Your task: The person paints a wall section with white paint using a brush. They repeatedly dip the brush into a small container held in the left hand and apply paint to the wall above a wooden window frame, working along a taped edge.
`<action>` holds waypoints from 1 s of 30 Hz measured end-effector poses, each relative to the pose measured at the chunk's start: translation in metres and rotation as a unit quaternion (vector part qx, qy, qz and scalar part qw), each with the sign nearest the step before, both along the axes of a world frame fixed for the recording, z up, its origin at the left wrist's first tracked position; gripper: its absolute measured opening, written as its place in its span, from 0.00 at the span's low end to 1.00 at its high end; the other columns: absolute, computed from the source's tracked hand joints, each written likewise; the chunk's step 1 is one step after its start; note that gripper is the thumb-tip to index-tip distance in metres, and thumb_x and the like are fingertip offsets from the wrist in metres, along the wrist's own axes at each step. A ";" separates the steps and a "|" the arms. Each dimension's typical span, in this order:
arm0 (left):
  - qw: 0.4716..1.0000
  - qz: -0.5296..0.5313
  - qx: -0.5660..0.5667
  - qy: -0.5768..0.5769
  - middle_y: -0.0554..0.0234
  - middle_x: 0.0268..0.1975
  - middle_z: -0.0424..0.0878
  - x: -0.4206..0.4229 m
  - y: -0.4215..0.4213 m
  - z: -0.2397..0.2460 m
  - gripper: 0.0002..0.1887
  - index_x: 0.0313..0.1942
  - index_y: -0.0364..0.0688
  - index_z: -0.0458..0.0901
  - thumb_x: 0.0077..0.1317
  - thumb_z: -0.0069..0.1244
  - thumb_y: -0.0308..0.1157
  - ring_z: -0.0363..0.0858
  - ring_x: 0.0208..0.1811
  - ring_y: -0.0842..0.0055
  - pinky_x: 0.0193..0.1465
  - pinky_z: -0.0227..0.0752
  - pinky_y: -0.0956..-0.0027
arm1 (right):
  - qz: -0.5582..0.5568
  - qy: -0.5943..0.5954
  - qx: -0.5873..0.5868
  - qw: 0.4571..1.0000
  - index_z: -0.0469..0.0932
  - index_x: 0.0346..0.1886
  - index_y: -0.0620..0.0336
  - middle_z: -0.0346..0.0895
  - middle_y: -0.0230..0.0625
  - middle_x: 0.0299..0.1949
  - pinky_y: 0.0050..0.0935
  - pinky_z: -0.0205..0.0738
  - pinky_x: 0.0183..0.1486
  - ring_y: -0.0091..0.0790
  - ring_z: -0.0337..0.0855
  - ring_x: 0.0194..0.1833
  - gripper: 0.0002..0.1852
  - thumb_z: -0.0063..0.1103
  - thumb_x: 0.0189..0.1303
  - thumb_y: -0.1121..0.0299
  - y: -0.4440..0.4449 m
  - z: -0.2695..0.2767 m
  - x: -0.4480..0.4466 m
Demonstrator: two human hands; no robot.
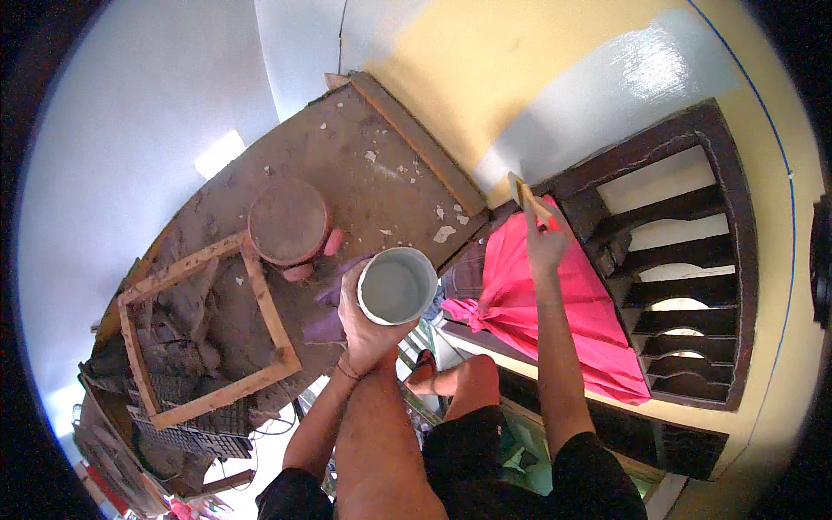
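Note:
My left hand grips an open white tub from its left side, above the dusty brown cabinet top. Pale grey liquid, apparently paint, lies inside it. A paintbrush with an orange-red tip on its handle is held in my right hand. Its bristle end is at the lower part of the yellow wall, close to the window's top corner; contact with the wall is hard to tell. Pale grey wet paint covers a broad curved band of that wall and shines at the upper right.
On the cabinet top lie a round dusty object with pink feet, an empty wooden frame and dusty keyboards. Right of me, a pink curtain hangs beside the dark slatted window frame. A blue cable runs along the wall.

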State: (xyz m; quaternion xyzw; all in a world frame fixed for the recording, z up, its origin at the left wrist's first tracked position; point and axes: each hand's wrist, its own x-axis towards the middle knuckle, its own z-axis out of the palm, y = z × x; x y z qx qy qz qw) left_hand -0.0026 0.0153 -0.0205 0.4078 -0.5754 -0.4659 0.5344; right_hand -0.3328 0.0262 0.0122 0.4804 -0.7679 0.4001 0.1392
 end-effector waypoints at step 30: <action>0.999 0.006 -0.007 -0.033 0.54 0.55 0.81 0.001 -0.002 0.004 0.47 0.60 0.42 0.72 0.37 0.78 0.36 0.83 0.56 0.59 0.59 0.76 0.58 | 0.094 0.433 0.313 0.840 0.78 0.58 0.59 0.80 0.38 0.50 0.37 0.80 0.47 0.37 0.83 0.48 0.23 0.58 0.58 0.65 -0.014 -0.112 -0.013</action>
